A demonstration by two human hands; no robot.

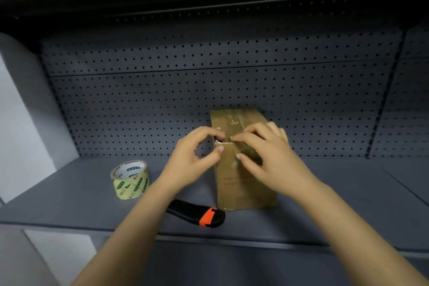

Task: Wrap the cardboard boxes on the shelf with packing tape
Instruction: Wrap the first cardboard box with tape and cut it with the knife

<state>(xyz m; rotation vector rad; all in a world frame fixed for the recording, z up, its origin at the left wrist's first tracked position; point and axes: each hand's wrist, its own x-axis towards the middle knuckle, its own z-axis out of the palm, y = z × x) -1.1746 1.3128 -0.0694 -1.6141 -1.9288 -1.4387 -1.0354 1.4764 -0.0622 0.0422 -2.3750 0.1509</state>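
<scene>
nearest the front edge of the grey shelf, a black and orange utility knife is lying flat, partly hidden under the left forearm. a little farther back and to the left, a roll of packing tape is resting with its hole upward, apart from the box. at mid-shelf the cardboard box is standing upright, with glossy tape crossing its top. the left hand is pinching the box's near top edge between curled forefinger and thumb. the right hand is curling over the same edge, its thumb pressing the front face. behind them a perforated back panel is rising.
</scene>
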